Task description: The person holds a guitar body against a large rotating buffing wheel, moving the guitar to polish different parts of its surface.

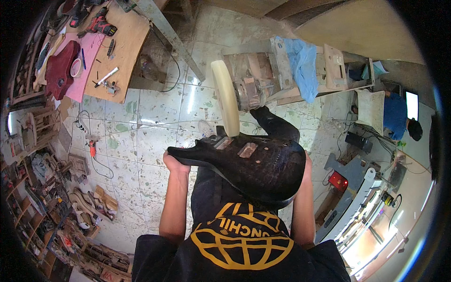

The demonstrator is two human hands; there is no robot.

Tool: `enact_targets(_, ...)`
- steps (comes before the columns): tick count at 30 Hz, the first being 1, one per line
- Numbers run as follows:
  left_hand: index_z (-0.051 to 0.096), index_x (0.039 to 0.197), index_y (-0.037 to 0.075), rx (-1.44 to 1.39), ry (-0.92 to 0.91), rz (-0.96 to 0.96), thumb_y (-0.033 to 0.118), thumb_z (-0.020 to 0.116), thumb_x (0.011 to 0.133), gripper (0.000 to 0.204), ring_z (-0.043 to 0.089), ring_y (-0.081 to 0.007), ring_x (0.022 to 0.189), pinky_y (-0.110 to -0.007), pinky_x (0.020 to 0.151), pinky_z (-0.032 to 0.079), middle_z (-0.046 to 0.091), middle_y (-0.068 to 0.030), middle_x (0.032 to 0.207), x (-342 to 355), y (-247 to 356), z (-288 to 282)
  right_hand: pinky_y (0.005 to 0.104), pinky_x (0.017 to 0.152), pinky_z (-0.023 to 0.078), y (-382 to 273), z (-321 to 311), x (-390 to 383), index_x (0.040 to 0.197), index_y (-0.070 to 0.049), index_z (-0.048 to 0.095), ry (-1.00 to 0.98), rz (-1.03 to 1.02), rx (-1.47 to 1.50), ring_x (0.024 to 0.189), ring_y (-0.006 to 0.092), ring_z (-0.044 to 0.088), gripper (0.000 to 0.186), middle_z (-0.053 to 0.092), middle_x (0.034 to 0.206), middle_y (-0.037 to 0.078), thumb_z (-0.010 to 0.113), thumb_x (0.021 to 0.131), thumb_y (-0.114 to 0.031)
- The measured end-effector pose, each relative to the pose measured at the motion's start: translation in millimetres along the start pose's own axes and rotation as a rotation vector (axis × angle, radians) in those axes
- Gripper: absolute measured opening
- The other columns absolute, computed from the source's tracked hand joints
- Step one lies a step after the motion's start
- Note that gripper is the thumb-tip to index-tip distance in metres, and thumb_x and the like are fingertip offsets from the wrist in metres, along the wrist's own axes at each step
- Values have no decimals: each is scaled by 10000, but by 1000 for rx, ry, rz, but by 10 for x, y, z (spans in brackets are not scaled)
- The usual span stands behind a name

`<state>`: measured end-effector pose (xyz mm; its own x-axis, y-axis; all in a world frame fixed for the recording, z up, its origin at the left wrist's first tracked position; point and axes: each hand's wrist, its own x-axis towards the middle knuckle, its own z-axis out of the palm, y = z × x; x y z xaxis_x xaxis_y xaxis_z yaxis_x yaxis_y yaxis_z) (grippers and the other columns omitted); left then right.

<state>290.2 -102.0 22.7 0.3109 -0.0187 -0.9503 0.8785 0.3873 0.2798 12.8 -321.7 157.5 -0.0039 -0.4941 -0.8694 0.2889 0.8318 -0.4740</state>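
Both my hands hold a black electric guitar body (270, 164) level in front of my waist, its routed pickup cavities facing up. My left hand (175, 164) is closed round the long horn at its left end. At the rounded right end, my right hand (307, 165) grips the edge; most of its fingers are hidden behind the body. A pale buffing wheel (224, 96) stands upright just beyond the guitar body, its lower rim at the body's far edge; whether they touch I cannot tell. The wheel sits on a motor shaft (250, 93).
A wooden bench with a blue cloth (302, 66) extends behind the motor. At the far left, a table (127, 61) carries a red drill (101, 23) and a dark red guitar body (62, 69). Cords cross the tiled floor (155, 136). Another person (396, 115) is at the far right.
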Motion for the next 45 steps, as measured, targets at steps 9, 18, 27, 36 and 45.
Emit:
enact_targets(9,458,880,59,-4,-62,-42,345,254,891,352,530,-269,746,-457,708,472,530,-138,847,-212,-20,47,417,765,508,-107,-264,-180,995,6,572,-93,-33,13,810,296,614,334,623,945,161,348,914,-229)
enact_targets(18,470,928,67,-15,-58,-75,359,266,889,358,530,-251,753,-436,691,479,525,-122,855,-430,29,1,388,709,510,-147,-341,-446,959,0,577,-45,-107,-39,763,265,609,291,622,901,131,383,912,-212)
enact_targets(27,509,777,60,0,-86,-99,360,303,871,376,543,-285,661,-443,639,481,553,-142,709,-623,-53,-9,360,691,509,-228,-302,-743,982,5,563,53,-270,-362,756,248,608,270,619,900,123,370,919,-172)
enact_targets(36,473,809,97,-87,-60,-49,378,293,883,342,528,-261,674,-436,649,483,530,-122,755,-582,114,-139,391,725,511,-99,-88,-548,944,-9,585,-105,-93,-57,765,264,612,303,625,888,132,358,918,-208)
enact_targets(45,470,732,58,-98,1,49,273,305,857,298,540,-295,654,-467,662,493,543,-153,719,-415,284,-214,400,792,494,44,139,-195,1017,-15,569,-142,-12,-122,853,277,605,347,618,971,142,340,950,-267)
